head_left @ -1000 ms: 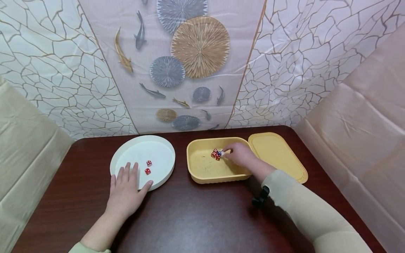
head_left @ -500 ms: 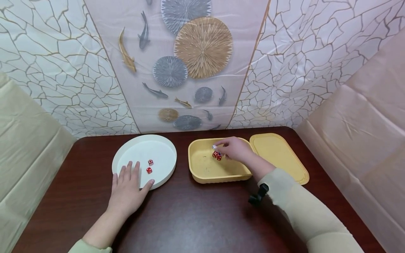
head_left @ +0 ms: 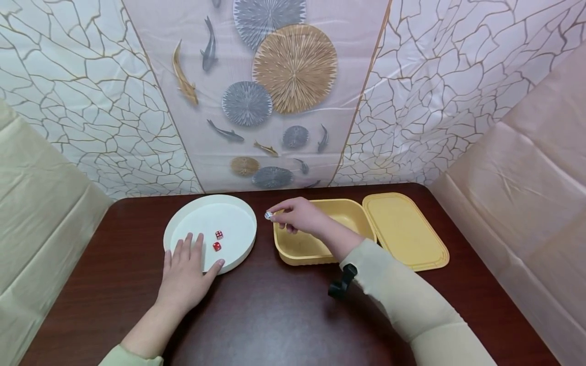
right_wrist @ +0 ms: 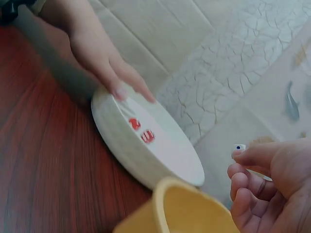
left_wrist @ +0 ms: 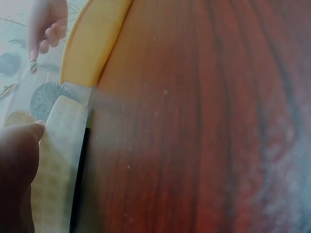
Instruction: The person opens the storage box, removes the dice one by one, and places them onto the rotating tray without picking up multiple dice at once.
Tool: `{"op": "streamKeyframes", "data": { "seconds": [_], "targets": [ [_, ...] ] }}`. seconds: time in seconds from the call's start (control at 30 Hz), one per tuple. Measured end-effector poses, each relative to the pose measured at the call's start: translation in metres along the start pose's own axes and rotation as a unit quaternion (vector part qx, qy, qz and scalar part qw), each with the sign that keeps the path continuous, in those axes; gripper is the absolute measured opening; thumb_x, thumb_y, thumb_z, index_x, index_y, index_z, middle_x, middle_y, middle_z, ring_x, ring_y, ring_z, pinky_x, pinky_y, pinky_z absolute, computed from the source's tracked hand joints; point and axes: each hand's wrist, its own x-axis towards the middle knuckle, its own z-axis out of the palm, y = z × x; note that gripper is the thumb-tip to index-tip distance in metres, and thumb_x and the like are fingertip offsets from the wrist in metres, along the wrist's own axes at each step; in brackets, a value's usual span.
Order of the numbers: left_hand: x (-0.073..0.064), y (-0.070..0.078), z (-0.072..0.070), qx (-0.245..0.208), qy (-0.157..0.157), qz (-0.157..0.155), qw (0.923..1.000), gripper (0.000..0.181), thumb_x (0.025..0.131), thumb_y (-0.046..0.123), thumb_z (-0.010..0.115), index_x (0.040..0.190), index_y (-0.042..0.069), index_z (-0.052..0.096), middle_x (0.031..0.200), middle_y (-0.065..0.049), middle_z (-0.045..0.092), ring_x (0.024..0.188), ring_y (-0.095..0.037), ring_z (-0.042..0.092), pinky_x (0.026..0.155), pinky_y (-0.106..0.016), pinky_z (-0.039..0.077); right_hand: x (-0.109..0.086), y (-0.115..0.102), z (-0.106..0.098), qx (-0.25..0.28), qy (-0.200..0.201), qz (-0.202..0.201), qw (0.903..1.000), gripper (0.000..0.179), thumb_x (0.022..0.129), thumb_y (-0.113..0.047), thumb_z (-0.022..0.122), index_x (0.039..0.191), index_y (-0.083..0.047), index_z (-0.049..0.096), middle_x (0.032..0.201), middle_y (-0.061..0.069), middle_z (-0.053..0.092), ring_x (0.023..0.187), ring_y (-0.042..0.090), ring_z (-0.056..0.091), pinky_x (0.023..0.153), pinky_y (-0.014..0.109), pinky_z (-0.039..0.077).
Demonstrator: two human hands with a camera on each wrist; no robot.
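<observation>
A small white die (head_left: pixel 268 215) is pinched between the thumb and index finger of my right hand (head_left: pixel 303 218), above the left rim of a yellow container (head_left: pixel 304 260). In the right wrist view a dark blue dot shows on the die (right_wrist: pixel 238 147). My left hand (head_left: pixel 184 277), fingers straight and spread, rests at the near-left rim of a round white tray (head_left: pixel 235 223). Two red dice (head_left: pixel 219 235) with white dots lie apart inside the tray. My right hand and forearm cover part of the container, and the dice in it are hidden now.
A yellow lid (head_left: pixel 407 231) lies flat on the dark wood table (head_left: pixel 274 315), right of the container. A narrow gap separates the tray from the container. Patterned cloth (head_left: pixel 293 147) hangs behind the table, with plain cloth on both sides.
My right hand has picked up the white die from the cluster in the container and carried it left, toward the tray. My left hand stays in place on the tray.
</observation>
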Motion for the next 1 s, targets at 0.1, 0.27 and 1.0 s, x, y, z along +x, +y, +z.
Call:
{"op": "streamKeyframes", "data": {
  "seconds": [0.1,0.27,1.0],
  "targets": [
    [0.000,-0.001,0.000,0.002,0.002,0.000,1.0000,0.089,0.096,0.061,0.049,0.155,0.000,0.022,0.158,-0.030,0.018,0.144,-0.051,0.014,0.114,-0.066,0.003,0.005,-0.007,0.011,0.008,-0.013,-0.009,0.9998,0.021,0.093,-0.018,0.070,0.112,-0.010,0.075,0.076,0.015,0.065,0.052,0.014,0.052,0.051,0.026,0.044],
    [-0.001,-0.001,0.000,0.000,0.003,0.002,1.0000,0.088,0.096,0.059,0.051,0.155,0.000,0.023,0.157,-0.030,0.019,0.144,-0.051,0.014,0.114,-0.066,0.004,0.014,-0.013,0.028,-0.005,-0.028,-0.010,0.9995,0.020,0.092,-0.020,0.072,0.111,-0.013,0.075,0.079,0.018,0.067,0.052,0.014,0.053,0.051,0.025,0.047],
    [0.001,-0.002,0.002,0.011,0.011,0.004,0.9999,0.087,0.096,0.058,0.052,0.154,0.000,0.025,0.157,-0.030,0.021,0.144,-0.050,0.017,0.114,-0.067,0.006,0.047,-0.028,0.103,-0.397,-0.043,-0.028,0.9163,0.021,0.095,-0.031,0.067,0.114,-0.031,0.075,0.112,-0.016,0.070,0.100,0.005,0.062,0.080,0.025,0.050]
  ]
}}
